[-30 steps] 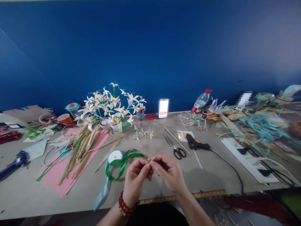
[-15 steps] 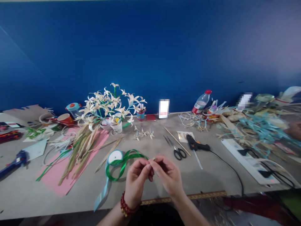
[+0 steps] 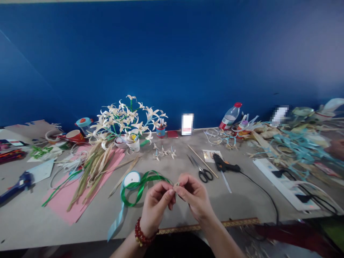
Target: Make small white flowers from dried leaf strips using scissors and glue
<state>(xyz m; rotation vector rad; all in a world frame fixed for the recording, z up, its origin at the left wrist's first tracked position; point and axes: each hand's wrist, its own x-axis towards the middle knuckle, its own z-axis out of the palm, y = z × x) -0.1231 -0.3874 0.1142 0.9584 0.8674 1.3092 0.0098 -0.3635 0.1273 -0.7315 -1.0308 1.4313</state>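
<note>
Left forearm (image 3: pixel 128 246) and right forearm (image 3: pixel 227 238) angle inward from below. Left hand (image 3: pixel 156 202) and right hand (image 3: pixel 197 199) nearly meet, thumbs (image 3: pixel 167 199) and index fingers (image 3: pixel 188 179) pinched, remaining fingers curled.

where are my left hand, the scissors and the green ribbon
Left hand (image 3: pixel 157 204), head view: near the thumb's base.
Scissors (image 3: pixel 201 170), head view: where blades meet handles.
Green ribbon (image 3: pixel 153 177), head view: upper strip of its loop.

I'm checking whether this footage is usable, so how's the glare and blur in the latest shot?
In the head view, the upright screen is burnt out white with pixelated edges; also in the head view, a pale glow washes the blue wall at upper right, and the small piece between left hand and right hand is too soft to identify.
</note>
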